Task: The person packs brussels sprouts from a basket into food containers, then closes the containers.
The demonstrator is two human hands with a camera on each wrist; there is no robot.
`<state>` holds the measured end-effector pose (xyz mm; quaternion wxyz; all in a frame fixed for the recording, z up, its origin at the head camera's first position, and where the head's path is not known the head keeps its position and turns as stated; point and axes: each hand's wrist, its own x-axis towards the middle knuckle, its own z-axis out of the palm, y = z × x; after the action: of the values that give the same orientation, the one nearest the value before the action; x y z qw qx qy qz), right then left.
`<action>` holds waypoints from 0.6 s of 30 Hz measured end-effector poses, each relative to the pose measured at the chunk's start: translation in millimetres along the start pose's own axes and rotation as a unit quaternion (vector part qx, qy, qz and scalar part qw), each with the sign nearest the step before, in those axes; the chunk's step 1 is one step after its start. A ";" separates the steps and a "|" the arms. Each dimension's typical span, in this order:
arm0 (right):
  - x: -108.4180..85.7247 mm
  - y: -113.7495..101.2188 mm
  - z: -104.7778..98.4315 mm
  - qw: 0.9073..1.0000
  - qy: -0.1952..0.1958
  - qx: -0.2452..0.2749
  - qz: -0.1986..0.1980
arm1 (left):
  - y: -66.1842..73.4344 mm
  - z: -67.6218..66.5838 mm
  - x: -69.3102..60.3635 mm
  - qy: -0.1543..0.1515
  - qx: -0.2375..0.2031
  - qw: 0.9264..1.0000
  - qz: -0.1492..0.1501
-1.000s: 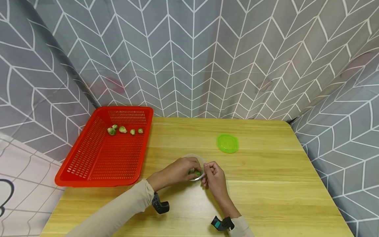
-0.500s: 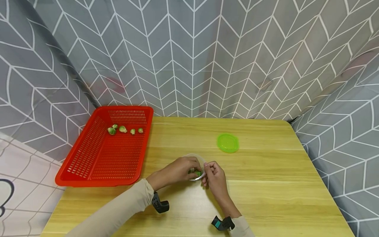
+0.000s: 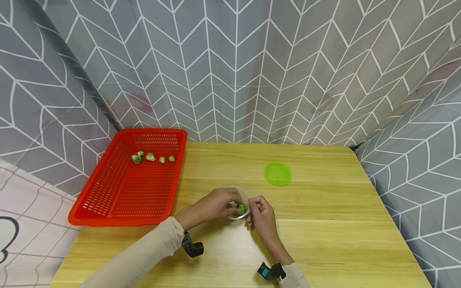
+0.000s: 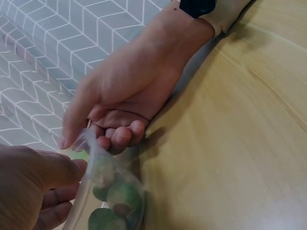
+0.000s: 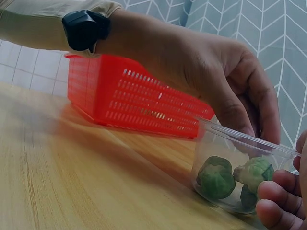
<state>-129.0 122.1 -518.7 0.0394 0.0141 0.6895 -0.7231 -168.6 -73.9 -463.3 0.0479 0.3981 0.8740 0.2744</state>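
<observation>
A clear plastic tub stands on the table with several Brussels sprouts inside. My left hand reaches over its rim from the left, fingers dipping inside just above a sprout. Thumb and fingers are parted there, and I see nothing between them. On the other side, my right hand pinches the tub's rim between thumb and index finger, its remaining fingers loosely curled beside the wall. In the left wrist view, more sprouts show through the clear side.
A red perforated basket stands at the left, with several Brussels sprouts near its far end. Farther back on the wooden table lies a green lid. Patterned curtains hang behind and at the sides.
My left hand has shifted slightly left and up, its fingers spreading, and more of the green sprout under them shows. The right hand stays on the tub's rim.
</observation>
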 end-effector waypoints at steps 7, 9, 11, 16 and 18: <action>0.3 7.2 1.4 1.000 0.012 0.009 -0.009 | 0.3 -13.9 -3.1 0.015 -0.001 0.999 -0.035; 0.4 7.8 1.0 1.000 0.012 0.010 -0.013 | 0.1 -18.0 -3.5 0.023 -0.001 0.999 -0.038; 0.8 8.3 0.9 1.000 0.010 0.010 -0.014 | -1.1 -21.7 -3.8 0.032 0.000 0.999 -0.039; 1.1 8.0 1.2 1.000 0.011 0.011 -0.008 | -6.1 -31.0 -5.3 0.051 0.001 0.998 -0.046; 0.8 7.8 1.4 1.000 0.013 0.011 -0.007 | -7.8 -35.4 -6.5 0.057 0.004 0.997 -0.051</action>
<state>-129.2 120.3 -526.4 0.0256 0.0189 0.6822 -0.7305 -180.1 -98.4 -438.3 0.0106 0.3367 0.8956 0.2905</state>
